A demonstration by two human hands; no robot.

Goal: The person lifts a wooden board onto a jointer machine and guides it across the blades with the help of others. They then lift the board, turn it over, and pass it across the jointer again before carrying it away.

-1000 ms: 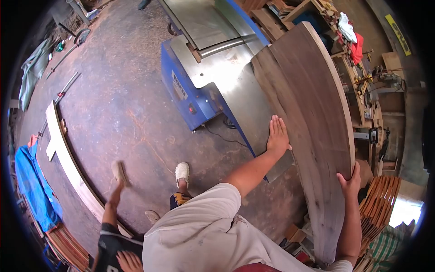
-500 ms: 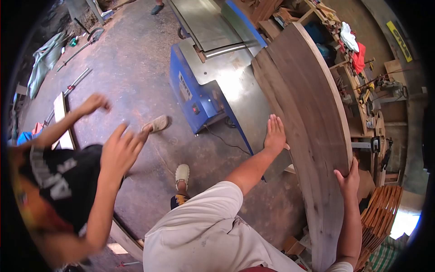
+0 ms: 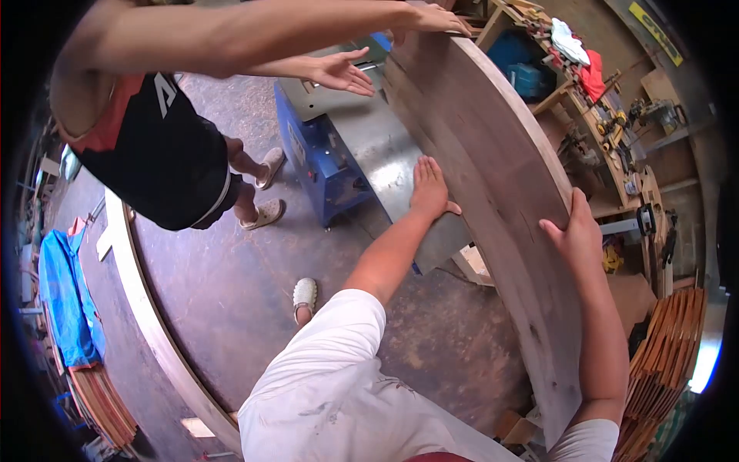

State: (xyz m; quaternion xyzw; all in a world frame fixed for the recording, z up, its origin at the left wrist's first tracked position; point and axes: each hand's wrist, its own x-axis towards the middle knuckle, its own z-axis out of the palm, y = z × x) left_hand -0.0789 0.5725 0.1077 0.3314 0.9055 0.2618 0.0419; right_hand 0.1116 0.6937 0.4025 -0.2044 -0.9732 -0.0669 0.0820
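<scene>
A long, wide dark wooden board (image 3: 493,154) stands on edge along the metal bed (image 3: 392,165) of a blue jointer-like machine (image 3: 315,162). With fingers stretched out, my left hand (image 3: 431,189) lies open by the board's lower edge, its thumb towards the board. My right hand (image 3: 576,231) grips the pale upper edge, fingers over the far side and thumb on the near face. At the far end, a co-worker's hand (image 3: 439,19) rests on the top edge. The co-worker's other hand (image 3: 344,73) is held open above the machine bed.
The co-worker (image 3: 169,146) stands left of the machine. A long board (image 3: 150,308) lies on the floor at left, near a blue tarp (image 3: 65,292). Cluttered tool shelves (image 3: 608,146) line the right side, with stacked wooden slats (image 3: 666,346) below.
The co-worker has stepped from the left towards the machine, and one hand now touches the board's far end. My hands keep their places on the board and bed as the view shifts.
</scene>
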